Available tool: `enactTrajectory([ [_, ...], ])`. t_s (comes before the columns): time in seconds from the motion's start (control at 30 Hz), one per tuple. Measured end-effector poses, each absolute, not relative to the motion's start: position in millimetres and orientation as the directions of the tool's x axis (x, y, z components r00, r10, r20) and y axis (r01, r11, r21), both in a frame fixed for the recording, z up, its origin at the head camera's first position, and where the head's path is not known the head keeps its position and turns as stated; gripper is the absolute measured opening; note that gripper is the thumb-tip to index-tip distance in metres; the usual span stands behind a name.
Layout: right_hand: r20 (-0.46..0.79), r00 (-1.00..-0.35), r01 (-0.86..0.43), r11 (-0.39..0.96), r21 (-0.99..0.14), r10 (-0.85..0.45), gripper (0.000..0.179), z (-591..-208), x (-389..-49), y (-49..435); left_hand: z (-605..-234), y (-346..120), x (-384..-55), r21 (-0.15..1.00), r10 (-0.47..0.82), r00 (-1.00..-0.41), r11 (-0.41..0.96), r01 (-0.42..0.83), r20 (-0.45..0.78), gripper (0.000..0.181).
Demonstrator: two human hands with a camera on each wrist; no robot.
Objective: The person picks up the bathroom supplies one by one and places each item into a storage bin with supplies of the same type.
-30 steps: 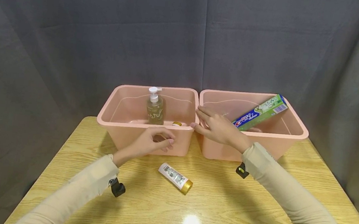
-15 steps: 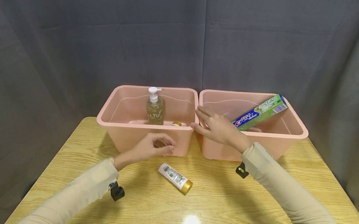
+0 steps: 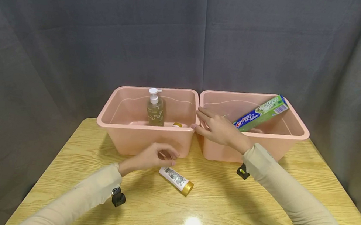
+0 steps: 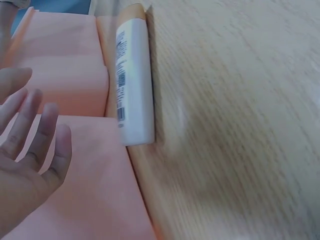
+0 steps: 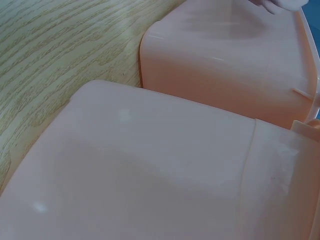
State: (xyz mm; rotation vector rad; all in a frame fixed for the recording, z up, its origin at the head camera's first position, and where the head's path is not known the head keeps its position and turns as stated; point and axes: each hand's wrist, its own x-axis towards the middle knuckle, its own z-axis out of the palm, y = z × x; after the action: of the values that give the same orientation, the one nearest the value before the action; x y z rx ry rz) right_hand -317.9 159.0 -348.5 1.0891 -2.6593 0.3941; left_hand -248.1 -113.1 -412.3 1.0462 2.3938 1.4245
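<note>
A white tube with a gold cap (image 3: 176,180) lies on the wooden table in front of two pink bins. My left hand (image 3: 155,156) hovers just behind the tube's plain end, fingers loosely bent and holding nothing. In the left wrist view the same tube (image 4: 135,80) lies to the side of the spread fingers (image 4: 45,135). My right hand (image 3: 220,129) rests on the adjoining rims of the left bin (image 3: 147,140) and the right bin (image 3: 229,153), its fingers nearly straight. The right wrist view shows the bins' outer walls but hides that hand.
Inside the left bin stands a pump bottle (image 3: 155,111) of greenish liquid, with a small gold-capped item (image 3: 177,124) beside it. A green and blue toothpaste box (image 3: 260,114) leans diagonally in the right bin. A grey curtain (image 3: 136,29) hangs behind.
My left hand has come down and slightly right, from in front of the left bin's rim toward the tube. The right hand stays on the rims, and the tube lies where it was.
</note>
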Motion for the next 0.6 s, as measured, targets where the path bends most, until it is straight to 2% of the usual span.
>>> enactTrajectory([
  [0.6, 0.321, -0.691, -0.714, 0.683, -0.156, -0.648, 0.072, -348.3, -317.7, 158.8, -434.1, -116.1, -250.6, 0.768, 0.649, -0.740, 0.379, 0.517, 0.178, 0.044],
])
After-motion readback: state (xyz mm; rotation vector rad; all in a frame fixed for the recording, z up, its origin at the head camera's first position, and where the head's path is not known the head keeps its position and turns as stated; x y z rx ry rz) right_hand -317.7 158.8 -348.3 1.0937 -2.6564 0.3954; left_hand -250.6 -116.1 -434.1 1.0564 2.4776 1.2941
